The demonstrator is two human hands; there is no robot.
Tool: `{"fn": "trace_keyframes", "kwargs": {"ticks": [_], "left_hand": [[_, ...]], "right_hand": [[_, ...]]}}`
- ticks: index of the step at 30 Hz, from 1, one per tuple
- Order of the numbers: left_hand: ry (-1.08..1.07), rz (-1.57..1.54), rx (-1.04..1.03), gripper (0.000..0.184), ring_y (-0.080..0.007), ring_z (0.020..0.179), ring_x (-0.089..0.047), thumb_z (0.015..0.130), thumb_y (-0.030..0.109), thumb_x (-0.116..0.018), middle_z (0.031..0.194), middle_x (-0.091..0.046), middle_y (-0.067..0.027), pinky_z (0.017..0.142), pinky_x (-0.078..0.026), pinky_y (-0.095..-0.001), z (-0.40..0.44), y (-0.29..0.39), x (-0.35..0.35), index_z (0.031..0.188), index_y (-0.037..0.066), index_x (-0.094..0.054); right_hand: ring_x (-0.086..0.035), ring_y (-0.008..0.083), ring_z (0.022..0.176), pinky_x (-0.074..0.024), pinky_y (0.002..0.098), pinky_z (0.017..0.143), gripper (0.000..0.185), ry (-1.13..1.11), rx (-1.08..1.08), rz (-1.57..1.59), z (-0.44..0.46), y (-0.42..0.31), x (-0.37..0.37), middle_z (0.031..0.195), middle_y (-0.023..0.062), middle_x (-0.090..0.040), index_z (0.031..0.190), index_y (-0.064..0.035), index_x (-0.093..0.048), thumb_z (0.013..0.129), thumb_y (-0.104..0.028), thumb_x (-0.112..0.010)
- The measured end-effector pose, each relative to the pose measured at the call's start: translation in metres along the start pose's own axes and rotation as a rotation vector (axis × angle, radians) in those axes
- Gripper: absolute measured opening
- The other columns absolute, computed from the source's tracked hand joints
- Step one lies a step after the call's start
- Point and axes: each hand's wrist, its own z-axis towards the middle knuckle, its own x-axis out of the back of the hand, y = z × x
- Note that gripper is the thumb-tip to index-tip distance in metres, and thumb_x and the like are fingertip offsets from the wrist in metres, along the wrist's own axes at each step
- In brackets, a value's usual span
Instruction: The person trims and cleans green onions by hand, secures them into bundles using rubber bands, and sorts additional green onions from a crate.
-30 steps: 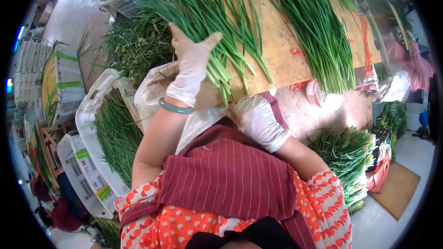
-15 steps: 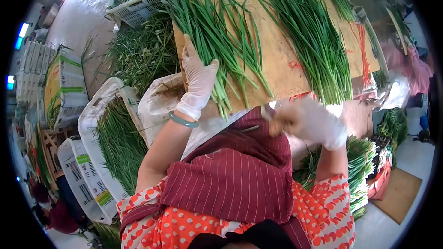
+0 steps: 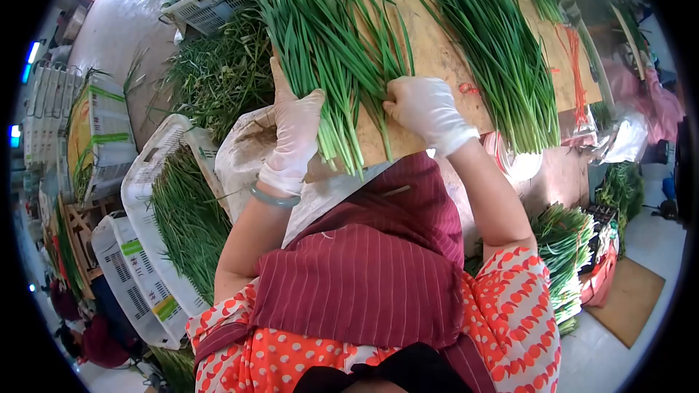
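A bunch of garlic chives (image 3: 331,94) lies on the wooden board (image 3: 444,120), pale stem ends toward me. My left hand (image 3: 295,127), in a thin white glove, grips the bunch's left edge with the thumb over the stems; its other fingers are partly hidden. My right hand (image 3: 429,109), also gloved, is closed on a few loose chive stalks (image 3: 384,127) at the bunch's right side. What lies inside its curled fingers is mostly hidden. Farther right on the board rests a larger, separate pile of chives (image 3: 491,58).
Orange-red ties (image 3: 577,76) hang over the board's right side. Trimmed leaves (image 3: 226,80) are heaped left of the board, near a white crate (image 3: 135,182) filled with chives. Bundled chives (image 3: 564,247) stand at the lower right. A white bag (image 3: 244,149) sits under the board's left edge.
My right hand has moved up and left from below the board's front edge onto the loose stalks, drawing them nearer the bunch. My left hand has shifted slightly left with the bunch.
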Motion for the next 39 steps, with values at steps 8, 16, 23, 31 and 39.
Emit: {"fn": "trace_keyframes", "kwargs": {"ticks": [8,16,23,31,39], "left_hand": [[-0.009,-0.049,0.083,0.084,-0.0142,0.094,-0.054,0.075,-0.014,-0.048,0.123,-0.048,-0.0102,0.082,-0.044,-0.0229,-0.002,-0.006,0.013,0.143,0.006,-0.002],[-0.002,-0.056,0.077,0.079,-0.018,0.097,-0.055,0.079,-0.012,-0.045,0.127,-0.046,-0.012,0.082,-0.047,-0.0268,-0.013,0.001,0.001,0.144,0.01,-0.007],[-0.078,-0.628,0.401,0.052,-0.0252,0.1,-0.056,0.081,-0.005,-0.048,0.119,-0.052,-0.0145,0.089,-0.046,-0.0347,-0.011,0.007,0.008,0.131,0.004,-0.036],[-0.111,-0.652,0.506,0.035,-0.019,0.097,-0.056,0.081,0.004,-0.056,0.105,-0.058,-0.0073,0.084,-0.046,-0.0336,-0.011,0.004,-0.003,0.115,0.003,-0.05],[-0.199,-0.748,0.473,0.036,-0.0197,0.097,-0.056,0.082,0.009,-0.061,0.107,-0.058,-0.0075,0.087,-0.046,-0.0345,-0.013,0.044,0.002,0.116,0.003,-0.05]], "right_hand": [[-0.062,0.0292,0.077,-0.0481,0.0389,0.067,0.028,0.107,-0.319,0.423,-0.06,0.031,0.008,0.08,0.0167,-0.064,0.091,-0.0052,-0.064,0.082,-0.031,-0.057],[-0.059,0.0328,0.092,-0.0471,0.0383,0.078,0.081,0.135,-0.416,0.323,-0.024,-0.011,-0.007,0.103,0.0211,-0.059,0.123,0.0026,-0.044,0.069,-0.054,-0.065],[-0.049,0.0349,0.112,-0.0401,0.0343,0.092,0.108,-0.025,-0.063,1.133,0.001,-0.067,-0.014,0.12,0.0302,-0.047,0.136,0.0113,-0.013,0.064,-0.039,-0.076],[-0.055,0.0214,0.099,-0.045,0.0293,0.083,0.102,-0.086,-0.239,1.109,-0.006,-0.067,0.005,0.108,0.0204,-0.056,0.139,0.0047,-0.011,0.062,-0.016,-0.075],[-0.056,0.04,0.098,-0.0461,0.0366,0.081,0.095,0.298,0.198,1.183,-0.013,-0.056,-0.013,0.109,0.0296,-0.054,0.14,-0.0003,-0.011,0.066,-0.016,-0.068]]}}
